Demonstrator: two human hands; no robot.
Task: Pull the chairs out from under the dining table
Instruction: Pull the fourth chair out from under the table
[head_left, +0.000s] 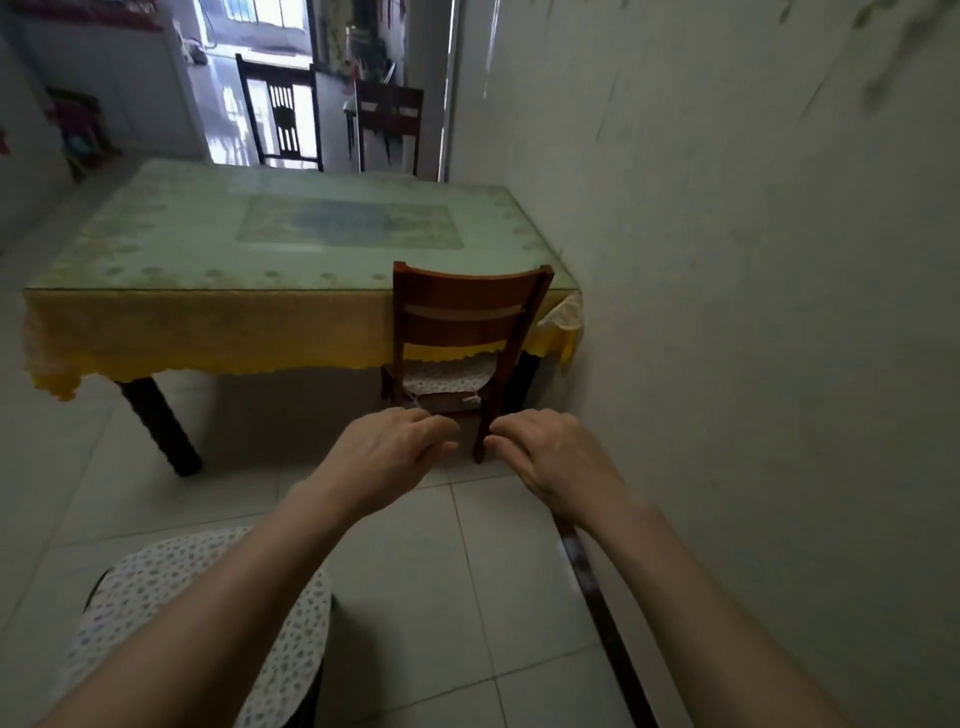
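A brown wooden chair (465, 317) stands tucked under the near right side of the dining table (218, 249), its spotted seat cushion partly hidden by the yellow tablecloth. My left hand (387, 452) and my right hand (550, 457) reach forward side by side, palms down, fingers loosely curled, holding nothing. Both hands hover short of the chair and below its backrest, not touching it. A second chair's spotted cushion (208, 613) shows at the bottom left, under my left forearm, away from the table.
A wall (753, 312) runs close along the right side of the table and chair. Two dark chairs (283, 114) stand beyond the table's far edge near a doorway. White tiled floor (467, 597) lies between me and the table.
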